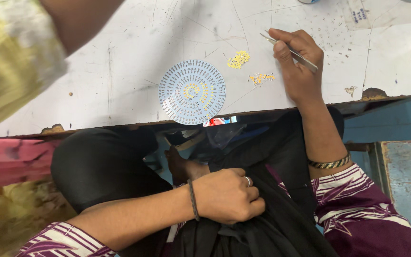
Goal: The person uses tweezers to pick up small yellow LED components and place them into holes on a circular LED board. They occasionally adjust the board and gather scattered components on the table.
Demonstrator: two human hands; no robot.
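The scratched white-painted bench (134, 57) filled the upper part of the view, its chipped front edge running across the middle. Below that edge, black cloth (272, 223) covered the person's lap, flanked by purple sleeves with white stripes.

The round pale-blue circuit board (192, 92), printed with concentric rings of small pads, lay flat on the bench just behind the front edge, well left of the right hand. A partial ring of small yellow components sat near its centre.

The right hand (297, 64) rested on the bench to the right of the board. Its grip was closed around thin silver metal tweezers (291, 53), thumb pressed along the shaft, with the tips pointing up and left, clear of the bench parts. A dark and gold bangle circled the right wrist.

The left hand (229, 195) lay in the lap, its grip curled into a loose fist on the black cloth, a silver ring on one finger and a dark band at the wrist.

Two small heaps of loose yellow components lay on the bench between the board and the right hand: one compact heap (239, 59) and one scattered heap (261, 78) nearer the wrist.
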